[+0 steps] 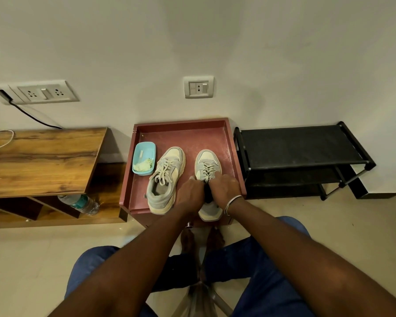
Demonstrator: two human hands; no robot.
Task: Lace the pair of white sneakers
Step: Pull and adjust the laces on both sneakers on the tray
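Both sneakers, left sneaker point(167, 179) and right sneaker point(206, 163), are set on the red worktop point(229, 133). The right sneaker's lace point(206, 170) is pinched by the left hand point(190, 193) and right hand point(224, 188) (both curled). The lace is judged soft, limp and light, and is best gripped near its 2 ends.

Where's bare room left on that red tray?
Bare: the back strip between sneaker toes and the far rim of the red tray. Crowded: blue box, left sneaker, and right sneaker, where left hand and right hand grip laces.
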